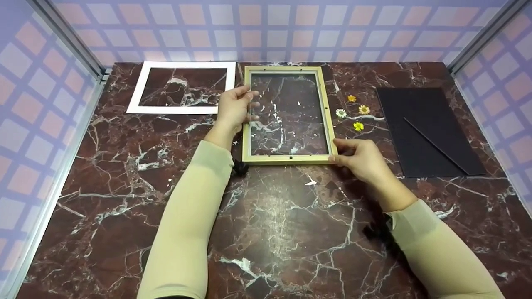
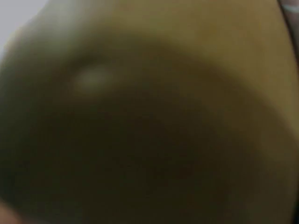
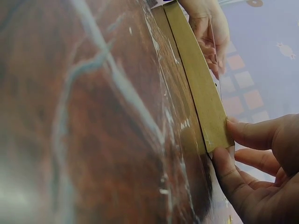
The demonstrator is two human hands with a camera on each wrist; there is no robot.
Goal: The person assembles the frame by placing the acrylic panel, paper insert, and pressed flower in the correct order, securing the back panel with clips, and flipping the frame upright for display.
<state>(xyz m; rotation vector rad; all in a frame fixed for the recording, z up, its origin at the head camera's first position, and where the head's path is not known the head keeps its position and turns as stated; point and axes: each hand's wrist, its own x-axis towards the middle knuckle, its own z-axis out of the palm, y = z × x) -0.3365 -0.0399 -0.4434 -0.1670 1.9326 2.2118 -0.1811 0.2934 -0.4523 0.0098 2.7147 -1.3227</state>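
Note:
A light wood-coloured picture frame (image 1: 291, 158) lies on the dark marbled table, its opening showing the marble pattern. At its left side my left hand (image 1: 233, 107) pinches the edge of a clear sheet (image 1: 286, 112) over the frame; the sheet's thin edge shows in the right wrist view. My right hand (image 1: 363, 160) grips the frame's near right corner between thumb and fingers, also seen close up in the right wrist view. Only a dark blur fills the left wrist view.
A white rectangular mat border (image 1: 135, 91) lies at back left. Several small flowers (image 1: 363, 109) sit right of the frame. Farther right is a black board (image 1: 428, 133) with a thin black strip (image 1: 436, 145) on it. Patterned walls (image 1: 266, 33) bound the table.

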